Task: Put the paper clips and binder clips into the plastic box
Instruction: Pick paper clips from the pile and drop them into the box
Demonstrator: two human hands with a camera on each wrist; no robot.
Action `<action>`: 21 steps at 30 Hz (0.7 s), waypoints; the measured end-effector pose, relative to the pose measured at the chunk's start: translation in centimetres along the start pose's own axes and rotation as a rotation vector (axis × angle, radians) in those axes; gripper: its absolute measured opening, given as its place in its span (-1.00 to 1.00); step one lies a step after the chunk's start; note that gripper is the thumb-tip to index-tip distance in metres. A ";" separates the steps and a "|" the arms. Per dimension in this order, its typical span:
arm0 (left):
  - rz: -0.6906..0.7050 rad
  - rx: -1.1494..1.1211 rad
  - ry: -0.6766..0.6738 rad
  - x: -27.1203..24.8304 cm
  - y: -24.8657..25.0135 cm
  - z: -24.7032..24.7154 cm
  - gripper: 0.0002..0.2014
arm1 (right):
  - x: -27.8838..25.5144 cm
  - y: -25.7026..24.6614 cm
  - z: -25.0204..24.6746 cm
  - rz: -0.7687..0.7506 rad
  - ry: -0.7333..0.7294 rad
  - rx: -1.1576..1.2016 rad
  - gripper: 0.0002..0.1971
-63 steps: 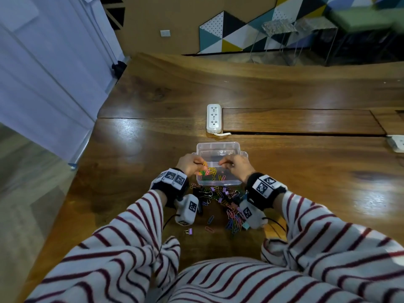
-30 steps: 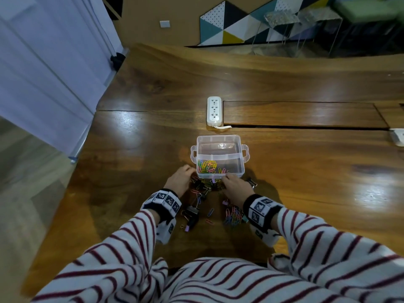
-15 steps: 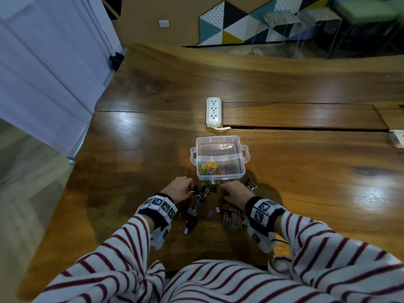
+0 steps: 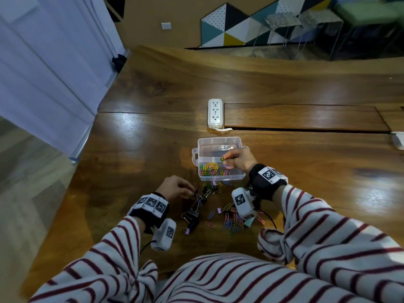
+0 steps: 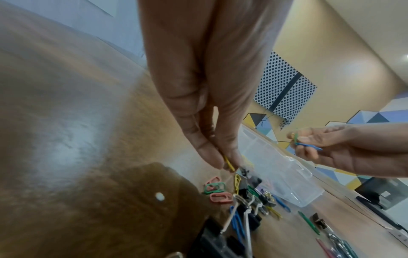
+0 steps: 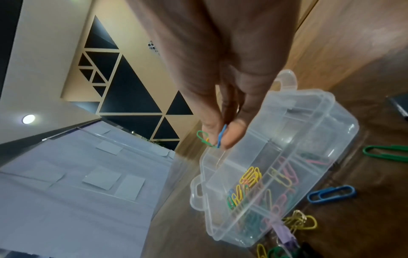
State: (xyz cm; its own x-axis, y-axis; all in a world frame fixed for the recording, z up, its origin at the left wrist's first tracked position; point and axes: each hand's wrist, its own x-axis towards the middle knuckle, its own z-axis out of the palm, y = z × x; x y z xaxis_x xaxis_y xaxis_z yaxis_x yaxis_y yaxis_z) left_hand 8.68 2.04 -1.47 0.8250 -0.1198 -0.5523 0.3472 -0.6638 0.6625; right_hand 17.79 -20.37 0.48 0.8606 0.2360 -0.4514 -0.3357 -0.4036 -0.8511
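Note:
A clear plastic box (image 4: 218, 141) (image 6: 326, 122) stands open on the wooden table, with coloured paper clips (image 4: 209, 169) (image 6: 249, 176) in its near compartments. My right hand (image 4: 237, 159) (image 6: 220, 137) hovers over the box and pinches green and blue paper clips (image 6: 217, 137) (image 5: 307, 144). My left hand (image 4: 177, 188) (image 5: 225, 164) is low at the table left of the pile, pinching a yellow paper clip (image 5: 228, 164). Loose paper clips (image 4: 234, 219) and black binder clips (image 4: 193, 213) (image 5: 243, 218) lie in front of the box.
A white power strip (image 4: 215, 113) lies just beyond the box, next to a slot in the table (image 4: 306, 129). A white object (image 4: 397, 139) sits at the right edge. The table's left edge (image 4: 87, 136) borders a grey curtain.
My right hand has risen from the pile in front of the box to above the box, carrying paper clips. My left hand stays at the pile's left side.

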 end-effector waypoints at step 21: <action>0.030 0.569 0.051 1.4 0.7 4.0 -0.76 | -3.8 4.1 2.7 -0.313 0.074 -0.785 -0.81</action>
State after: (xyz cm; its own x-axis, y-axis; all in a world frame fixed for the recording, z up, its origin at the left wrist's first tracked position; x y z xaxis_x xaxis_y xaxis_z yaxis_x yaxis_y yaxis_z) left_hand 8.27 -1.53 -3.84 0.8564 -0.1183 -0.5026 0.0398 -0.9554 0.2926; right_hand 12.10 -20.50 -2.02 0.9015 0.3915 -0.1845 0.2616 -0.8324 -0.4885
